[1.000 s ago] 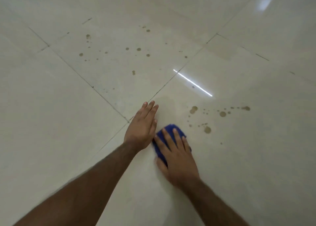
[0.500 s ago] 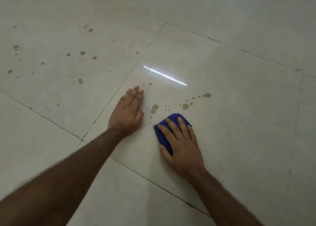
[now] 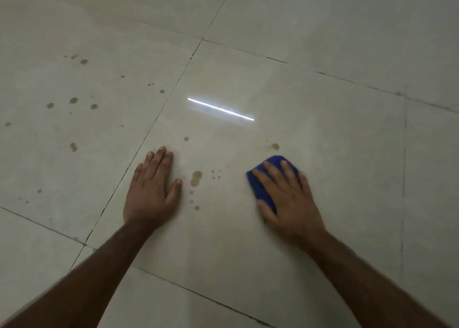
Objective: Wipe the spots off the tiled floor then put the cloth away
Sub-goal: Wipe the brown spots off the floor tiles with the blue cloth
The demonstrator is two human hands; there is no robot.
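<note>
L hand (image 3: 151, 191) flat on glossy tile (image 3: 323, 153), R hand (image 3: 289, 198) pressing blue cloth (image 3: 263, 191)

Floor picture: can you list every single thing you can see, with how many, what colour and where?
Tiled floor: one, pale cream with dark grout lines, fills the whole view.
Spots: many, brownish; a cluster between the hands, one just beyond the cloth, more scattered over the left tile.
Light reflection: one, a bright white streak on the middle tile beyond the hands.
Cloth: one, blue, on the floor under the right hand.
Left hand: one, flat on the floor, fingers straight, beside the spot cluster.
Right hand: one, pressing on the cloth with spread fingers, slightly blurred.
</note>
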